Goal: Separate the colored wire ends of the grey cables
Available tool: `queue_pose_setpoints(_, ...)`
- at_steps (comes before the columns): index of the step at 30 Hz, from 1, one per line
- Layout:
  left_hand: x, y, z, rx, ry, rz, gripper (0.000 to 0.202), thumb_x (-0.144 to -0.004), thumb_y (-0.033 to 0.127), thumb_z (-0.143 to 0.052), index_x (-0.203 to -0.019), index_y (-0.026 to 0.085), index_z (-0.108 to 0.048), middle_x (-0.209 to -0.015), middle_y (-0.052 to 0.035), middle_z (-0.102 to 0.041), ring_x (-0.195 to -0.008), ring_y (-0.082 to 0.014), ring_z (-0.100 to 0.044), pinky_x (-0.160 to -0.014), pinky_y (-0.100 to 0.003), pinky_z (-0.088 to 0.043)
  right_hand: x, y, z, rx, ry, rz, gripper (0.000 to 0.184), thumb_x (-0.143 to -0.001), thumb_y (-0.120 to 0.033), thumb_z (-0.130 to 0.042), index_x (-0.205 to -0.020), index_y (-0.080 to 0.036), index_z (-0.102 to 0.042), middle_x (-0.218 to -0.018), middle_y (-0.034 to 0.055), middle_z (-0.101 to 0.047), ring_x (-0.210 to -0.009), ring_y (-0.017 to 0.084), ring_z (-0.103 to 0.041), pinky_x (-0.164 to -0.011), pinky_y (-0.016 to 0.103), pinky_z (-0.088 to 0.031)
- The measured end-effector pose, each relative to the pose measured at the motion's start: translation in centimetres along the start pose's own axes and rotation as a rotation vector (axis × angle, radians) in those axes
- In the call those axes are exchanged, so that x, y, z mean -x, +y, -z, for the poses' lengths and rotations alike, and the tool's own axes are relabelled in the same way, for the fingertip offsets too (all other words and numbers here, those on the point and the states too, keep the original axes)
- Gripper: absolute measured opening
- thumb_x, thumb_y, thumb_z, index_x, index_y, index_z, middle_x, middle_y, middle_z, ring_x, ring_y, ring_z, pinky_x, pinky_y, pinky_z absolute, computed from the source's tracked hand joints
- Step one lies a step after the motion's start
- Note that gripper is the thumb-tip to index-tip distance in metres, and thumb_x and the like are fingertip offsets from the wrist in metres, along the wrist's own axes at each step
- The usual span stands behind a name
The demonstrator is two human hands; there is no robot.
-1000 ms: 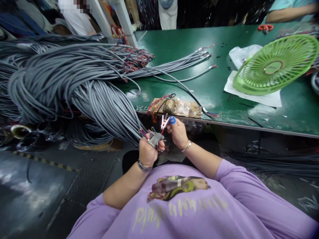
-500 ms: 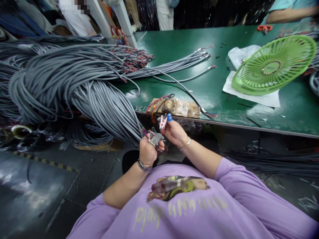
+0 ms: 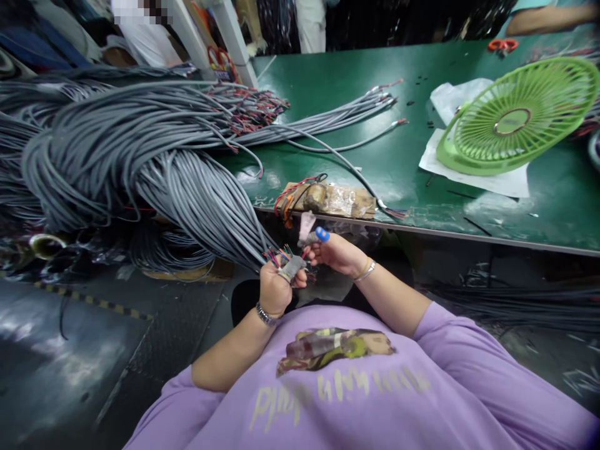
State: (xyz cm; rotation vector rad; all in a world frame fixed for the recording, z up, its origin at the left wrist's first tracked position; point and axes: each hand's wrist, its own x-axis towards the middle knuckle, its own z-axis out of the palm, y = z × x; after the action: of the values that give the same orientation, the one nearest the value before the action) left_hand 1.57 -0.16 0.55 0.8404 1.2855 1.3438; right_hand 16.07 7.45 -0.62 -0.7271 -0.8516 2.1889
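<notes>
Left hand [image 3: 276, 284], metal-banded watch [image 3: 266, 314] at the wrist: grip closed on coloured wires [image 3: 287, 252] at the lower end of a gray cable bundle [image 3: 206, 206]; a gray wrap [image 3: 293, 267], its nature unclear, shows at the grip.

Right hand [image 3: 342, 255], silver bracelet [image 3: 368, 270] at the wrist, blue finger cover [image 3: 322, 234] on the thumb: grip closed on a small pink tool [image 3: 307, 222], blurred, type uncertain. Both hands are close together, in front of the near edge of the green tabletop [image 3: 337, 78].

Cable bundle: draped over the tabletop's left part, hanging past the near edge towards the left hand. Second cable group, stripped red ends [image 3: 257, 112], lying behind it.

Wooden block [image 3: 359, 203], one: at the near edge, just beyond the hands, bearing clear tape and a brownish lump.

Fan [image 3: 515, 119], green, one: tabletop right, on white paper [image 3: 509, 185], beside a white plastic bag [image 3: 452, 97].

Scissors [image 3: 503, 45], red-handled: far edge, right.
</notes>
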Motion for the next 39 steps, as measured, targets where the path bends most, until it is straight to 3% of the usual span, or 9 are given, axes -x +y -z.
queue_pose_setpoints(5,-0.2,-0.9,0.6,-0.063,-0.040,-0.034,0.034,-0.074,0.043,-0.072,-0.060,0.016,-0.059,-0.049,0.0006,-0.063,-0.037,-0.0082,-0.054,-0.037,-0.017,-0.042,1.0,0.2,-0.9,0.214,0.037,0.175,0.040,-0.057,-0.043,-0.087,-0.072,-0.014,-0.063,-0.064,-0.0031,-0.060,-0.057,0.007,-0.049,-0.056,0.020,-0.041)
queue_pose_setpoints(12,-0.3,-0.4,0.8,-0.266,-0.237,0.039,0.031,-0.072,0.040,-0.075,-0.060,0.014,-0.062,-0.049,-0.0020,-0.064,-0.039,-0.0104,-0.058,-0.041,-0.019,-0.046,1.1,0.8,-1.9,0.297,0.034,0.247,0.042,-0.062,-0.050,-0.083,-0.071,-0.016,-0.061,-0.061,-0.0029,-0.060,-0.055,0.009,-0.050,-0.055,0.024,-0.042)
queue_pose_setpoints(15,-0.4,-0.4,0.9,-0.207,-0.194,0.032,0.034,-0.075,0.044,-0.071,-0.059,0.015,-0.061,-0.049,-0.0019,-0.064,-0.038,-0.0099,-0.057,-0.040,-0.018,-0.045,1.0,1.0,-1.5,0.291,0.073,0.252,0.042,-0.064,-0.053,-0.080,-0.072,-0.015,-0.063,-0.063,-0.0023,-0.060,-0.057,0.008,-0.049,-0.057,0.023,-0.041)
queue_pose_setpoints(21,-0.8,-1.1,1.1,-0.092,-0.119,0.040,0.038,-0.074,0.049,-0.071,-0.060,0.015,-0.061,-0.049,-0.0019,-0.064,-0.037,-0.0099,-0.056,-0.037,-0.018,-0.042,1.0,1.0,-1.0,0.163,0.077,0.125,0.045,-0.059,-0.049,-0.085,-0.082,-0.015,-0.067,-0.070,-0.0015,-0.062,-0.059,0.007,-0.051,-0.057,0.021,-0.042)
queue_pose_setpoints(27,-0.8,-1.2,1.1,-0.130,-0.145,0.033,0.036,-0.074,0.046,-0.072,-0.058,0.015,-0.062,-0.049,-0.0029,-0.065,-0.038,-0.0101,-0.057,-0.038,-0.018,-0.043,1.0,0.7,-2.0,0.232,0.046,0.126,0.043,-0.060,-0.046,-0.085,-0.076,-0.015,-0.061,-0.064,-0.0023,-0.061,-0.055,0.008,-0.050,-0.054,0.022,-0.038)
queue_pose_setpoints(34,-0.8,-1.1,0.9,-0.056,-0.025,0.065,0.035,-0.071,0.046,-0.073,-0.059,0.015,-0.061,-0.051,-0.0025,-0.065,-0.038,-0.0108,-0.057,-0.038,-0.019,-0.042,0.8,1.3,-2.0,0.225,0.181,0.194,0.046,-0.052,-0.048,-0.087,-0.071,-0.014,-0.063,-0.061,-0.0021,-0.060,-0.054,0.008,-0.047,-0.052,0.023,-0.038)
queue_pose_setpoints(39,-0.9,-1.3,0.8,-0.016,0.018,0.039,0.032,-0.071,0.044,-0.073,-0.060,0.016,-0.060,-0.053,-0.0011,-0.065,-0.040,-0.0106,-0.058,-0.040,-0.020,-0.044,0.9,1.5,-2.3,0.170,0.169,0.201,0.046,-0.054,-0.049,-0.086,-0.067,-0.016,-0.058,-0.056,-0.0025,-0.056,-0.051,0.009,-0.046,-0.049,0.024,-0.038)
